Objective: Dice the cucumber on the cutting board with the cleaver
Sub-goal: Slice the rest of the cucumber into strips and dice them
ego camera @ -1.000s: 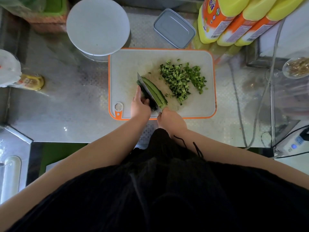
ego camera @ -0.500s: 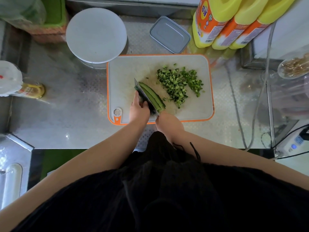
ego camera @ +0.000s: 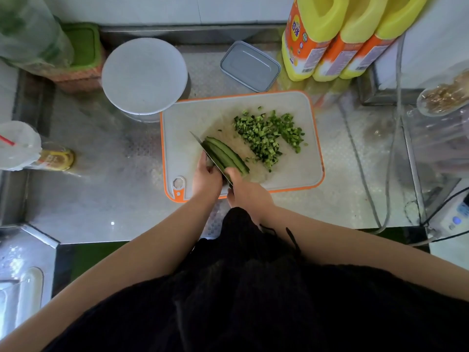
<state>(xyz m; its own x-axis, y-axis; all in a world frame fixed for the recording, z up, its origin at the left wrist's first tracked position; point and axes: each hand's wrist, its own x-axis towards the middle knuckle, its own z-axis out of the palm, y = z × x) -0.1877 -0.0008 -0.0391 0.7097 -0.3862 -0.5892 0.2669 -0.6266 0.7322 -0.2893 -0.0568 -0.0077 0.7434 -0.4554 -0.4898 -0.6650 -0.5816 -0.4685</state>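
Compared with a second ago the cleaver (ego camera: 212, 157) sits in nearly the same lengthwise line along the cucumber (ego camera: 227, 154); little has changed except that the right hand (ego camera: 247, 190) has crept forward, its thumb now touching the near end of the strips. Judgement: lengthwise slitting is under way and crosswise dicing of this piece has not begun. A diced pile (ego camera: 266, 134) lies beyond and to the right of the right grip, on the cutting board (ego camera: 291, 171). Left hand (ego camera: 206, 177) is curled loosely against the blade's left face, steadying. Right grip is closed around the cleaver handle, wrist low over the bench (ego camera: 106, 189), forearm angled inward.
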